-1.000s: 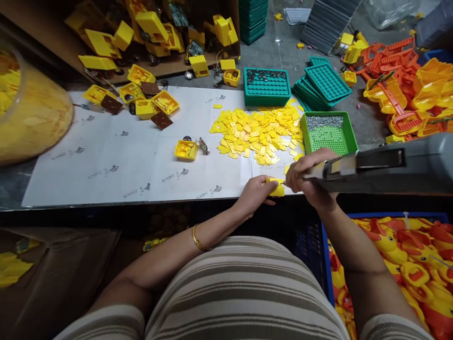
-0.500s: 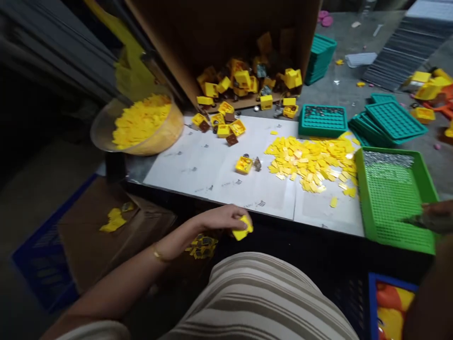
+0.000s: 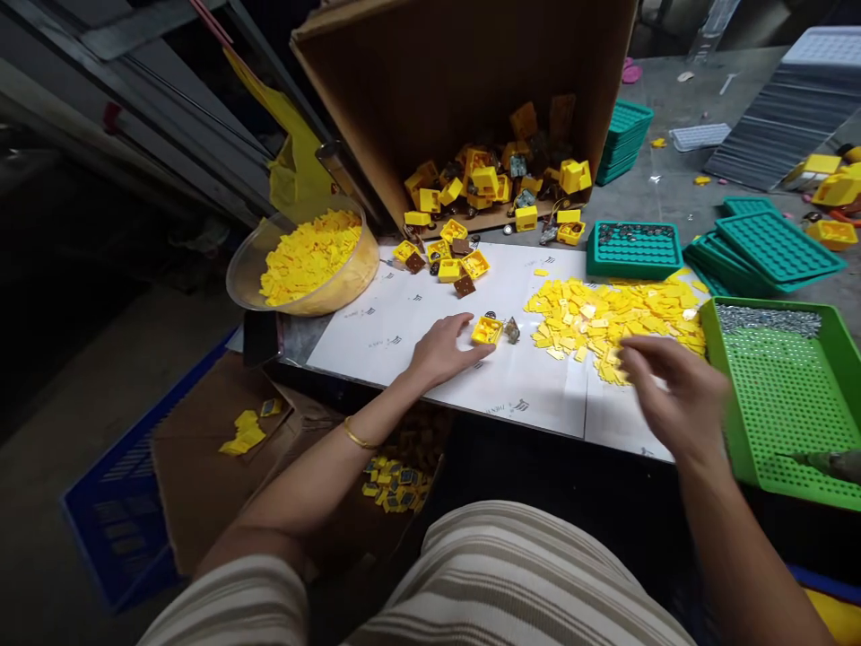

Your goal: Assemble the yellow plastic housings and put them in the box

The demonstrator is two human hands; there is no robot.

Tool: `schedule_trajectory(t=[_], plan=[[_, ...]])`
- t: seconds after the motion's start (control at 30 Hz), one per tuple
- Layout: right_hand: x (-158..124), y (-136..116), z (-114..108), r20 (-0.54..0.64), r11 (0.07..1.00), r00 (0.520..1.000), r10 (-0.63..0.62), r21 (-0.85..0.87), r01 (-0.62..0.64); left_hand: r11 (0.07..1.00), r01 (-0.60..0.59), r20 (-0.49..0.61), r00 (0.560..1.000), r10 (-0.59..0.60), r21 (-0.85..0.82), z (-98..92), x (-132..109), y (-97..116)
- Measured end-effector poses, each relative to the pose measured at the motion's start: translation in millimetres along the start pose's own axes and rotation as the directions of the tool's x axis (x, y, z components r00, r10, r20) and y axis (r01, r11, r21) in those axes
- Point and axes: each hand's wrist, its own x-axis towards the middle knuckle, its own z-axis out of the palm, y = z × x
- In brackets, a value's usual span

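On the white sheeted worktop [image 3: 377, 332], my left hand [image 3: 444, 352] reaches out, open, thumb and fingers apart beside a small open yellow plastic case [image 3: 487, 330]. Whether the fingertips touch that case I cannot tell. Just right of it lies a small dull brownish-grey part [image 3: 512, 330], and a small round dark part [image 3: 491, 315] sits behind. My right hand [image 3: 679, 395], slightly smeared by motion, hovers at the near right edge of a spread of flat yellow plastic pieces [image 3: 578, 314]. Its thumb and fingers look apart, and nothing shows between them.
A green basket [image 3: 780, 404] holds small silvery screws [image 3: 767, 318] and a pointed screwdriver-like tool [image 3: 830, 462]. Teal trays [image 3: 634, 251] stand behind. A tipped cardboard box [image 3: 377, 117] spills yellow cases. At left are a clear bowl [image 3: 367, 269] of yellow pieces and a blue crate [image 3: 114, 520].
My left hand has let go of a yellow case below the table edge and moved up to the one on the worktop. My right hand has left the tool and moved left over the yellow pieces.
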Motion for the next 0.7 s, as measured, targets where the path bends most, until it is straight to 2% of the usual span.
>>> schedule_trajectory(t=[0.07,0.1,0.13,0.17,0.23,0.33,0.37,0.43,0.5,0.57,0.63,0.7], plan=[[35,-3,33,0.181,0.999,0.983,0.000,-0.034,0.007,0.998,-0.036,-0.014,0.999,0.037,0.044,8.3,12,4],[54,-4,51,0.316,0.995,0.949,-0.001,-0.090,0.031,0.996,-0.060,-0.018,0.998,0.061,0.060,10.9,15,4],[73,-5,70,0.453,0.985,0.891,0.008,-0.159,0.073,0.994,-0.083,-0.019,0.996,0.085,0.068,12.5,17,3],[90,-5,89,0.592,0.957,0.806,0.025,-0.247,0.152,0.993,-0.102,-0.016,0.995,0.103,0.067,13.3,17,1],[114,-6,123,0.701,0.942,0.712,0.031,-0.259,0.215,0.992,-0.118,-0.005,0.993,0.118,0.052,13.0,18,-4],[126,-5,156,0.802,0.930,0.597,0.030,-0.241,0.277,0.993,-0.117,0.025,0.993,0.117,0.022,9.5,19,-10],[127,-5,162,0.822,0.926,0.569,0.033,-0.239,0.292,0.992,-0.122,0.043,0.992,0.121,0.012,7.8,19,-11],[126,-4,167,0.839,0.919,0.543,0.045,-0.248,0.307,0.991,-0.130,0.080,0.988,0.130,0.001,3.6,21,-10],[124,-6,162,0.830,0.914,0.554,0.058,-0.268,0.305,0.992,-0.125,0.102,0.987,0.127,-0.020,-0.9,22,-8],[119,-9,148,0.797,0.911,0.601,0.059,-0.289,0.293,0.993,-0.093,0.122,0.987,0.103,-0.078,-4.3,21,-5],[105,-11,127,0.713,0.919,0.701,-0.009,-0.270,0.286,0.980,-0.047,0.172,0.982,0.081,-0.191,-5.2,17,-1],[80,-9,103,0.532,0.928,0.824,-0.195,-0.172,0.330,0.945,0.018,0.264,0.962,0.073,-0.328,-3.4,11,2]])
